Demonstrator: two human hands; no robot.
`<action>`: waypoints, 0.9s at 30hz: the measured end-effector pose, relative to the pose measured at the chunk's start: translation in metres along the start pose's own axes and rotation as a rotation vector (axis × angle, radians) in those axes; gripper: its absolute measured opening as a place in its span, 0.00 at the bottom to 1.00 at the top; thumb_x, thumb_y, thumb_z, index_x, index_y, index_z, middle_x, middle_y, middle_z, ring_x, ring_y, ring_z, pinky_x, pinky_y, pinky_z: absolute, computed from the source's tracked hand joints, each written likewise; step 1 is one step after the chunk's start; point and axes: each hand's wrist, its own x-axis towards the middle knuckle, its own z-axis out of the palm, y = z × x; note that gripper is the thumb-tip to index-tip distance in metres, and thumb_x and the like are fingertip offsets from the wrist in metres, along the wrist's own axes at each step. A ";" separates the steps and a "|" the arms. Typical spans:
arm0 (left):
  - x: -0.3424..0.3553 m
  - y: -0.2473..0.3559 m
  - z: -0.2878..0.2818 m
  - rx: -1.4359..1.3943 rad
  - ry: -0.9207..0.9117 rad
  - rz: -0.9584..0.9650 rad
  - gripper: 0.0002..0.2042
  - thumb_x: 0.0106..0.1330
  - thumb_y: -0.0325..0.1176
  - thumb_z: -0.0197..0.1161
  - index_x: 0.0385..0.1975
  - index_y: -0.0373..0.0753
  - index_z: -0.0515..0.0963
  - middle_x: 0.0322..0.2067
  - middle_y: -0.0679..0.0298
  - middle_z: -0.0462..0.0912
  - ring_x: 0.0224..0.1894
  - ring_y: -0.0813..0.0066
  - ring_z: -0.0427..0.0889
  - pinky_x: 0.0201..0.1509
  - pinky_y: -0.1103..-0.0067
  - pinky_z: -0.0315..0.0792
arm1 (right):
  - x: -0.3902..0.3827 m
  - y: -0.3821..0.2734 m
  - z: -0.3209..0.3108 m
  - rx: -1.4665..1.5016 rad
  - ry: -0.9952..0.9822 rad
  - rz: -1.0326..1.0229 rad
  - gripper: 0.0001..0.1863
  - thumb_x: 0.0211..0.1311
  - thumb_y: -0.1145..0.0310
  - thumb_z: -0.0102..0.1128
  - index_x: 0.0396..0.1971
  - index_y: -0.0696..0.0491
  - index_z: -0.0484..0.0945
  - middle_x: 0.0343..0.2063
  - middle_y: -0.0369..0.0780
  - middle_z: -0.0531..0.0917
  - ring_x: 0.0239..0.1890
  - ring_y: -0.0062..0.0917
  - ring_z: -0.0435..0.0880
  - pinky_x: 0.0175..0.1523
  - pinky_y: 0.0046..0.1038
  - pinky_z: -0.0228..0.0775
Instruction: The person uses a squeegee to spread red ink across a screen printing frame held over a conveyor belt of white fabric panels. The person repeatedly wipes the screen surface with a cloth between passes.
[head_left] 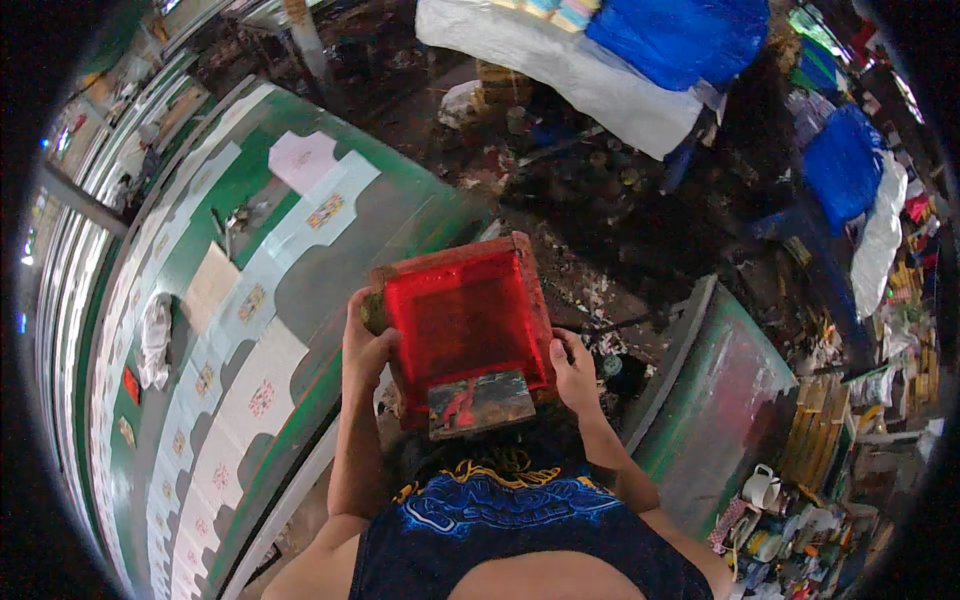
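Note:
My two hands hold a wooden screen-printing frame (450, 257) in front of my body, one at each side. Its red-stained mesh (455, 312) faces up toward me. The fingers of my left hand (367, 347) are closed round the left rail, thumb on top. On the opposite rail, my right hand (573, 372) grips with its thumb along the edge. A flat rectangular board (482, 404), smeared with red and dark paint, lies across the frame's near end; whether it is attached, I cannot tell.
To the left runs a long green table (400, 195) with rows of cut fabric pieces (262, 385) bearing small prints, and a crumpled white cloth (157, 340). A paint-stained green table (725, 375) stands at the right. Blue sheeting (680, 40) covers a far table; clutter and a white mug (761, 488) sit lower right.

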 end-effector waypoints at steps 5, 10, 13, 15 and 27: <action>0.036 0.019 0.063 0.112 -0.115 0.033 0.37 0.51 0.19 0.65 0.67 0.39 0.66 0.53 0.59 0.82 0.54 0.68 0.82 0.61 0.72 0.75 | 0.015 0.018 -0.040 0.072 0.150 0.015 0.24 0.77 0.54 0.59 0.58 0.59 0.78 0.49 0.43 0.86 0.51 0.27 0.83 0.59 0.30 0.72; 0.068 0.030 0.114 0.107 -0.204 0.060 0.38 0.51 0.20 0.67 0.68 0.41 0.67 0.53 0.57 0.83 0.55 0.66 0.82 0.62 0.71 0.74 | 0.027 0.027 -0.065 0.046 0.260 0.043 0.25 0.77 0.52 0.58 0.57 0.59 0.78 0.49 0.45 0.86 0.51 0.28 0.83 0.58 0.30 0.72; 0.090 0.029 0.144 0.227 -0.225 0.138 0.39 0.51 0.21 0.68 0.69 0.41 0.66 0.52 0.56 0.83 0.55 0.64 0.83 0.61 0.71 0.74 | 0.042 0.036 -0.078 0.076 0.320 0.065 0.25 0.77 0.52 0.58 0.57 0.59 0.78 0.48 0.45 0.86 0.50 0.28 0.83 0.58 0.31 0.72; 0.108 0.031 0.163 0.258 -0.249 0.114 0.39 0.51 0.21 0.68 0.69 0.42 0.66 0.53 0.55 0.83 0.54 0.64 0.83 0.61 0.71 0.74 | 0.056 0.031 -0.091 0.141 0.306 0.085 0.24 0.77 0.53 0.58 0.57 0.60 0.78 0.48 0.45 0.86 0.51 0.29 0.82 0.59 0.31 0.71; 0.256 0.065 0.275 0.150 -0.136 0.091 0.40 0.51 0.18 0.68 0.70 0.42 0.66 0.59 0.57 0.78 0.58 0.66 0.78 0.64 0.71 0.72 | 0.282 0.007 -0.164 0.019 0.248 -0.019 0.25 0.77 0.52 0.58 0.56 0.61 0.78 0.49 0.44 0.85 0.51 0.28 0.81 0.60 0.31 0.70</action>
